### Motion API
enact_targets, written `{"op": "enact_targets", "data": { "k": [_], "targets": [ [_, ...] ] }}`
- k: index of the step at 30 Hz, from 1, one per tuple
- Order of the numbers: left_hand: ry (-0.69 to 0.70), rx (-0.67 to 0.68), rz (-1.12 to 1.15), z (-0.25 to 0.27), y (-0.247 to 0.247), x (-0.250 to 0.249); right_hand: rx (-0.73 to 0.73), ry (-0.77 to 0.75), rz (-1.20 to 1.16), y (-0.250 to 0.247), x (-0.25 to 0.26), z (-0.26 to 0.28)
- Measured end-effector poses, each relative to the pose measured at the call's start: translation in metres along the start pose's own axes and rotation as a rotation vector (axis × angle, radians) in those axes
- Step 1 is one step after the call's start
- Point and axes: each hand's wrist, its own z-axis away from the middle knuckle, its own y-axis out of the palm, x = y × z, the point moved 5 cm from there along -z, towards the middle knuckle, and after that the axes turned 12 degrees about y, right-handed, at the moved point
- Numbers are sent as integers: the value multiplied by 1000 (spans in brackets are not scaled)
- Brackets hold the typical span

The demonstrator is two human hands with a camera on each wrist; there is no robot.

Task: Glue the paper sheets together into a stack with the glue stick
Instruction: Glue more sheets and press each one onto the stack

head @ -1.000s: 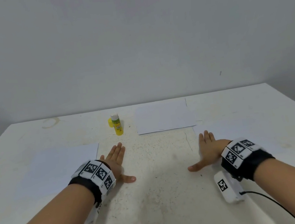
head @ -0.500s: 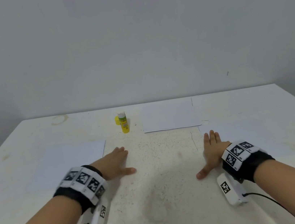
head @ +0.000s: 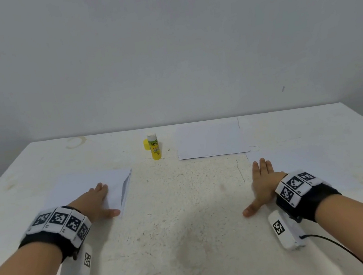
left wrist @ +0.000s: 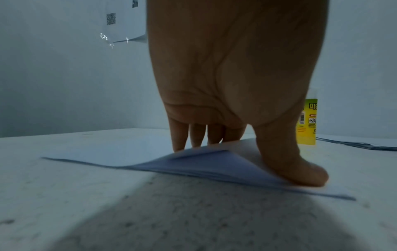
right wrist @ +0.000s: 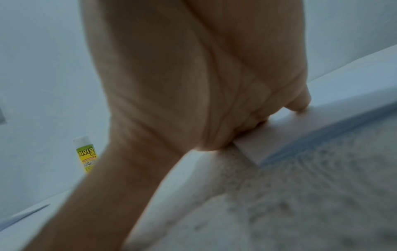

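Observation:
A yellow glue stick stands upright at the back of the table, with a yellow cap just behind it. White paper lies in three places: left sheets, a back middle sheet and a right sheet. My left hand rests on the left sheets with straight fingers on top. Its thumb pushes the top sheet's right edge, which bows up. My right hand lies flat on the table, fingertips on the corner of the right sheet.
The white tabletop is speckled and worn between my hands. A plain wall stands behind the table's far edge. A thin cable trails from the right wrist camera toward the near right corner.
My left hand has slid left from the bare table onto the left sheets, and the top sheet's right edge has lifted. The right hand has stayed about where it was.

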Motion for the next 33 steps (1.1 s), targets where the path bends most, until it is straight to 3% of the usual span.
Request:
{"op": "enact_targets", "data": {
  "k": [3, 9, 14, 18, 24, 28, 33],
  "targets": [
    [10, -23, 18, -1, -4, 2, 2, 3, 4, -1, 0, 0],
    [-6, -454, -17, 2, -28, 20, 6, -1, 10, 0, 0, 0],
    [52, -611, -110, 15, -44, -14, 3, -6, 16, 0, 1, -2],
    [213, -529, -206, 22, -53, -86, -6, -2, 22, 0, 0, -1],
    [392, -290, -161, 4, -27, -178, -45, 12, 14, 0, 0, 2],
    [395, -130, -111, -13, -5, -204, -64, -1, 16, -5, 0, 0],
    [466, -51, -141, -20, -9, -196, -124, -78, -44, -27, -4, -9]
  ]
}}
